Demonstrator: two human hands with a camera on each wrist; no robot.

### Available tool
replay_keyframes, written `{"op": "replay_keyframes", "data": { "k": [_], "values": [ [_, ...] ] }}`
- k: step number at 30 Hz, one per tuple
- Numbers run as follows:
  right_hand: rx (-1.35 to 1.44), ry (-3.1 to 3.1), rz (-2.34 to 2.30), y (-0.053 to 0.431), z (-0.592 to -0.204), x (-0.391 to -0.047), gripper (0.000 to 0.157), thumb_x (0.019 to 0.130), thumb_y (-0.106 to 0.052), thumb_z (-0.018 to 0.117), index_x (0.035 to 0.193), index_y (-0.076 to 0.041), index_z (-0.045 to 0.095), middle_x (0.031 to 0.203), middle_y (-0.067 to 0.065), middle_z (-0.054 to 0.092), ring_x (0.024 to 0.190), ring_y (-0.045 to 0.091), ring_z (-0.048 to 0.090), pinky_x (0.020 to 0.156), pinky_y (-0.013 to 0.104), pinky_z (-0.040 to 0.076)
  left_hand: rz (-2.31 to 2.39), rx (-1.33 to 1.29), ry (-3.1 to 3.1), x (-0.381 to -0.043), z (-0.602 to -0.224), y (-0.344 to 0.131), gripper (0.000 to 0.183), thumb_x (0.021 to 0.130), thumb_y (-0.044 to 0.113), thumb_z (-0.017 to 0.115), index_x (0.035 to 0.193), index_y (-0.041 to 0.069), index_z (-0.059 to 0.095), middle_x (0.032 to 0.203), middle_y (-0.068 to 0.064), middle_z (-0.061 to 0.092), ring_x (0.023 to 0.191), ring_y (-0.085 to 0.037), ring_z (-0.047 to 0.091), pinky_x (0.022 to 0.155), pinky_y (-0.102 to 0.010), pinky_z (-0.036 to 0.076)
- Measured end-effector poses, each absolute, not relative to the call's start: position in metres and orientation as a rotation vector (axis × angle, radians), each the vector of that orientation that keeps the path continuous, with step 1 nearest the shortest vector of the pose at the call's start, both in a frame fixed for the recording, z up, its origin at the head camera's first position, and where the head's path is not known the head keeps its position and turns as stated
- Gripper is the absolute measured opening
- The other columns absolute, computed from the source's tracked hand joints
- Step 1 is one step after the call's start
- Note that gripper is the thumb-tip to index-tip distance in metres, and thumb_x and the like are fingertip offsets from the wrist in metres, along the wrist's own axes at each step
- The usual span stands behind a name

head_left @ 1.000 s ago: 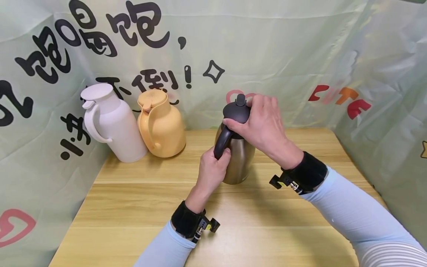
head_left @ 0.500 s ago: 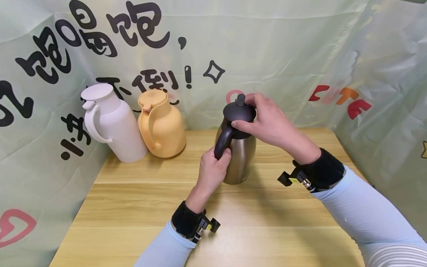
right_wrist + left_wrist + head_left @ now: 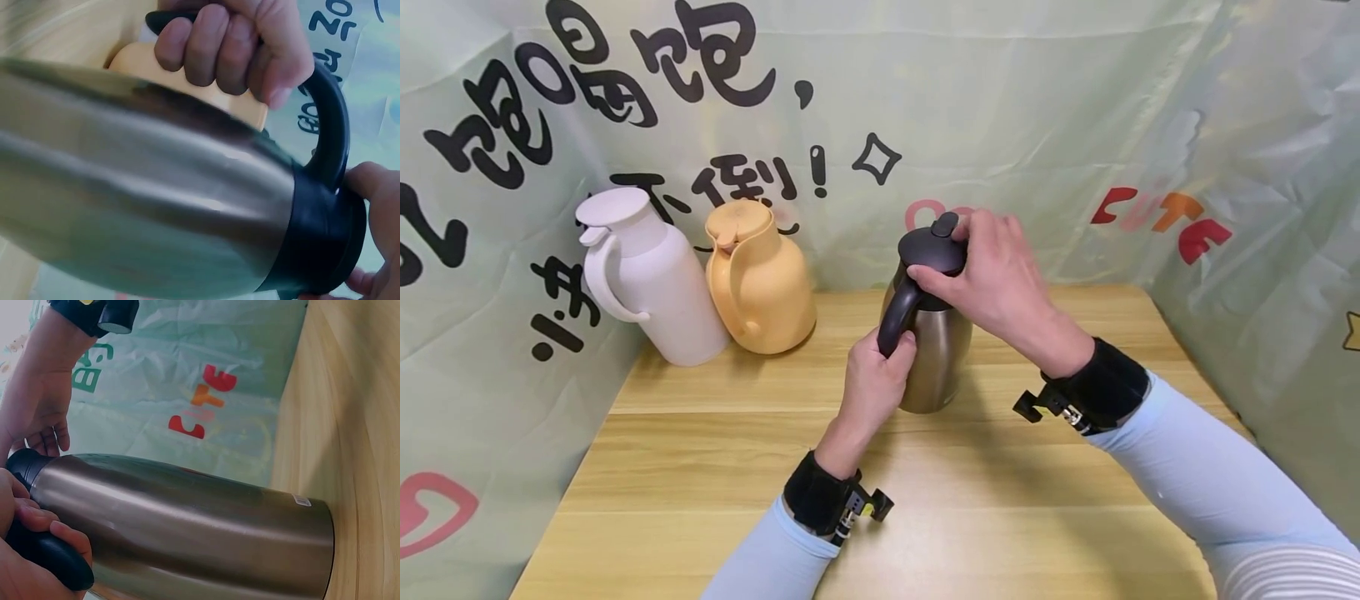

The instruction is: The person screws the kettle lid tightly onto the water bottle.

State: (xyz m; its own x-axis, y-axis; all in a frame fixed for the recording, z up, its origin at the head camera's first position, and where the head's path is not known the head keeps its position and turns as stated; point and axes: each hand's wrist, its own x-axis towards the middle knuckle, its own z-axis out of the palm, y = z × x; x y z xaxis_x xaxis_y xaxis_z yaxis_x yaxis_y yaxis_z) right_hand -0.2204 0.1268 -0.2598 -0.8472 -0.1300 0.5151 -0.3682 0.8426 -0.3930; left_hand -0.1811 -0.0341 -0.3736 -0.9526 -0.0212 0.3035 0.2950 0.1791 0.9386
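Observation:
A brushed-metal thermos jug (image 3: 934, 358) stands upright on the table. My left hand (image 3: 872, 375) grips its black handle (image 3: 898, 321), fingers curled round it, as the right wrist view also shows. On top is a black lid (image 3: 928, 248) with a small raised tab (image 3: 944, 223). My right hand (image 3: 1000, 271) holds this lid by its edge, thumb on the near side and fingers round the far right side. In the left wrist view the jug's body (image 3: 187, 519) shows a small white label near its base.
To the left stand a white thermos jug (image 3: 658, 283) and a yellow thermos jug (image 3: 775, 292), side by side. A pale printed cloth (image 3: 1037, 108) walls the wooden table (image 3: 722, 467) at the back and sides.
My right hand shifted right round the lid, then came back left to grip it again. The lid's tab now leans slightly right. My left hand keeps its grip on the handle.

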Motion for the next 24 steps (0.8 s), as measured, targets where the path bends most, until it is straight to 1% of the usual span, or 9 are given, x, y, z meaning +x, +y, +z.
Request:
{"op": "replay_keyframes", "data": {
  "k": [2, 8, 11, 13, 15, 17, 20, 22, 24],
  "values": [
    [0.348, -2.535, 0.655, 0.124, -0.26, -0.219, 0.068, 0.073, -0.06, 0.072, 0.105, -0.005, 0.047, 0.113, 0.012, 0.055, 0.095, 0.031, 0.039, 0.072, 0.041, 0.037, -1.853, -0.265, -2.208, -0.181, -0.373, -0.034, 0.035, 0.091, 0.032, 0.057, 0.064, 0.011, 0.048, 0.055, -0.002, 0.036, 0.046, -0.02, 0.035, 0.043, -0.03, 0.028],
    [0.329, -2.521, 0.607, 0.121, -0.259, -0.218, 0.069, 0.073, -0.061, 0.071, 0.104, -0.003, 0.047, 0.114, 0.014, 0.054, 0.092, 0.031, 0.04, 0.069, 0.041, 0.037, -1.865, -0.267, -2.223, -0.181, -0.373, -0.035, 0.036, 0.091, 0.033, 0.057, 0.064, 0.011, 0.049, 0.055, -0.002, 0.037, 0.047, -0.02, 0.036, 0.043, -0.03, 0.028],
    [0.351, -2.599, 0.605, 0.125, -0.252, -0.218, 0.076, 0.072, -0.069, 0.068, 0.107, -0.004, 0.048, 0.108, 0.013, 0.053, 0.092, 0.031, 0.041, 0.068, 0.041, 0.038, -1.861, -0.266, -2.229, -0.181, -0.372, -0.035, 0.036, 0.091, 0.033, 0.057, 0.064, 0.01, 0.048, 0.055, -0.003, 0.037, 0.047, -0.02, 0.036, 0.043, -0.03, 0.027],
    [0.403, -2.687, 0.58, 0.131, -0.243, -0.218, 0.082, 0.071, -0.074, 0.065, 0.111, -0.004, 0.049, 0.105, 0.011, 0.053, 0.093, 0.031, 0.042, 0.07, 0.042, 0.04, -1.848, -0.273, -2.234, -0.181, -0.372, -0.035, 0.036, 0.091, 0.033, 0.057, 0.064, 0.011, 0.047, 0.056, -0.002, 0.037, 0.047, -0.02, 0.036, 0.044, -0.03, 0.027],
    [0.474, -2.789, 0.539, 0.139, -0.23, -0.217, 0.084, 0.071, -0.077, 0.062, 0.114, -0.006, 0.05, 0.109, 0.011, 0.051, 0.099, 0.031, 0.042, 0.075, 0.044, 0.041, -1.833, -0.282, -2.241, -0.181, -0.371, -0.035, 0.037, 0.091, 0.033, 0.057, 0.064, 0.012, 0.047, 0.056, -0.002, 0.037, 0.048, -0.019, 0.036, 0.044, -0.03, 0.027],
    [0.59, -2.857, 0.491, 0.147, -0.217, -0.218, 0.079, 0.073, -0.074, 0.064, 0.118, -0.009, 0.052, 0.116, 0.011, 0.049, 0.107, 0.031, 0.041, 0.082, 0.047, 0.042, -1.83, -0.286, -2.241, -0.181, -0.371, -0.035, 0.037, 0.091, 0.033, 0.058, 0.063, 0.012, 0.046, 0.056, -0.002, 0.037, 0.049, -0.018, 0.037, 0.045, -0.03, 0.027],
    [0.839, -2.899, 0.402, 0.156, -0.2, -0.224, 0.074, 0.08, -0.061, 0.068, 0.131, -0.012, 0.05, 0.136, 0.013, 0.042, 0.125, 0.033, 0.034, 0.096, 0.053, 0.038, -1.834, -0.27, -2.241, -0.182, -0.37, -0.035, 0.038, 0.09, 0.034, 0.058, 0.062, 0.011, 0.045, 0.056, -0.002, 0.037, 0.05, -0.018, 0.037, 0.046, -0.03, 0.028],
    [1.024, -2.905, 0.342, 0.158, -0.193, -0.232, 0.073, 0.083, -0.052, 0.069, 0.14, -0.013, 0.045, 0.147, 0.012, 0.036, 0.134, 0.033, 0.028, 0.104, 0.055, 0.033, -1.834, -0.261, -2.24, -0.181, -0.371, -0.036, 0.039, 0.09, 0.034, 0.058, 0.062, 0.011, 0.045, 0.056, -0.002, 0.037, 0.05, -0.018, 0.037, 0.046, -0.03, 0.028],
    [1.191, -2.906, 0.287, 0.158, -0.189, -0.24, 0.075, 0.085, -0.046, 0.069, 0.145, -0.013, 0.039, 0.155, 0.007, 0.029, 0.14, 0.03, 0.024, 0.109, 0.053, 0.028, -1.829, -0.255, -2.244, -0.181, -0.371, -0.036, 0.04, 0.09, 0.034, 0.059, 0.061, 0.011, 0.044, 0.055, -0.002, 0.036, 0.05, -0.019, 0.037, 0.045, -0.031, 0.028]
  ]
}}
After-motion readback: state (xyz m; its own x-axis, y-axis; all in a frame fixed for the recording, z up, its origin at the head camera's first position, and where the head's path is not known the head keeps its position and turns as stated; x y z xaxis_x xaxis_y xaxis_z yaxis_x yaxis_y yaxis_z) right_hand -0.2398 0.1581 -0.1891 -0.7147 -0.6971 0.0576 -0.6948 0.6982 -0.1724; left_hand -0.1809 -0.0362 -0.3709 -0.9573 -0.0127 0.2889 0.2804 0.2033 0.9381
